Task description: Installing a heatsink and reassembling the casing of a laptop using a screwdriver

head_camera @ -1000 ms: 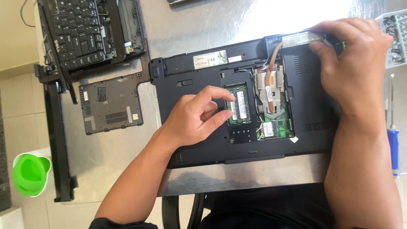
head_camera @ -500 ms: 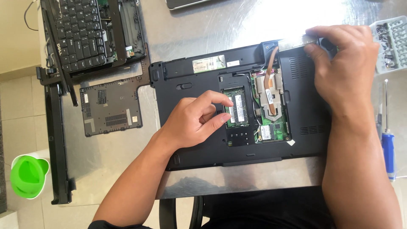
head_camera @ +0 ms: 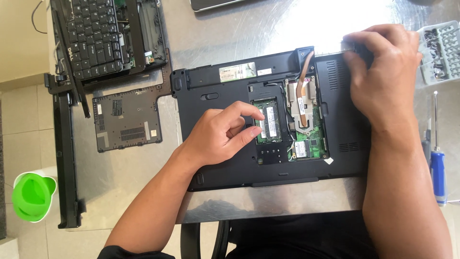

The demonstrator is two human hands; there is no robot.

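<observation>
"Where do the hands sit?"
"The left hand (head_camera: pixel 218 136) lies palm down, wrist bent, forefinger and thumb stretched rightward with tips close together. The right hand (head_camera: pixel 383 76) is further up, fingers curled leftward."
"And the arms?"
"Both bare forearms rise from the bottom edge, the left slanting right, the right nearly straight."

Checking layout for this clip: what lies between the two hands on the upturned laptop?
In the head view, between left hand and right hand lie the green memory modules and copper heat pipe.
</observation>
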